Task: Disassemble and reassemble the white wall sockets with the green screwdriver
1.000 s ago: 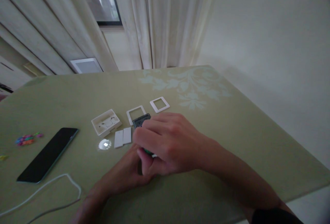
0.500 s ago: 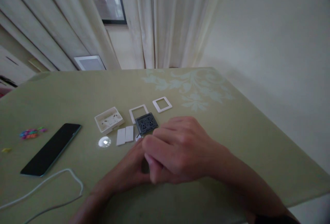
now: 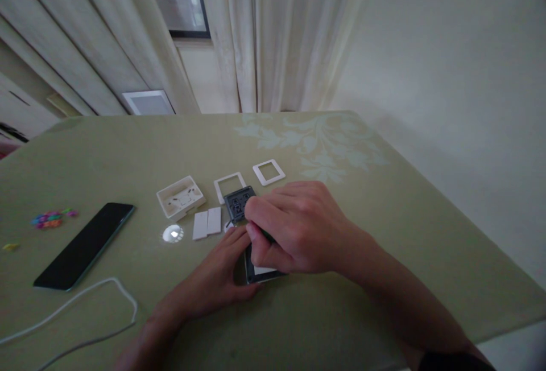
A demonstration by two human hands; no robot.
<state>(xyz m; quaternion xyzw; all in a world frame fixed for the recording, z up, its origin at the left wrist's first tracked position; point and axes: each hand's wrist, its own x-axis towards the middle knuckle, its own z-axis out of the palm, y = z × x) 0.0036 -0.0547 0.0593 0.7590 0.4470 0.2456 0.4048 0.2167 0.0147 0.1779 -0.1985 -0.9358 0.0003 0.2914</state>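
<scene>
Surface, pale green and cloth-covered, carries everything. Right hand is curled, grip narrow; whatever it holds is hidden. Left hand, grip wide, holds the left side of a dark-bordered, white-centred square panel, partly under the right. Beyond lie an open white plastic box and a dark square plate.

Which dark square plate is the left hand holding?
The nearer dark plate, showing a white patch, is in the left hand. The farther dark plate lies at a white frame's near edge.
</scene>
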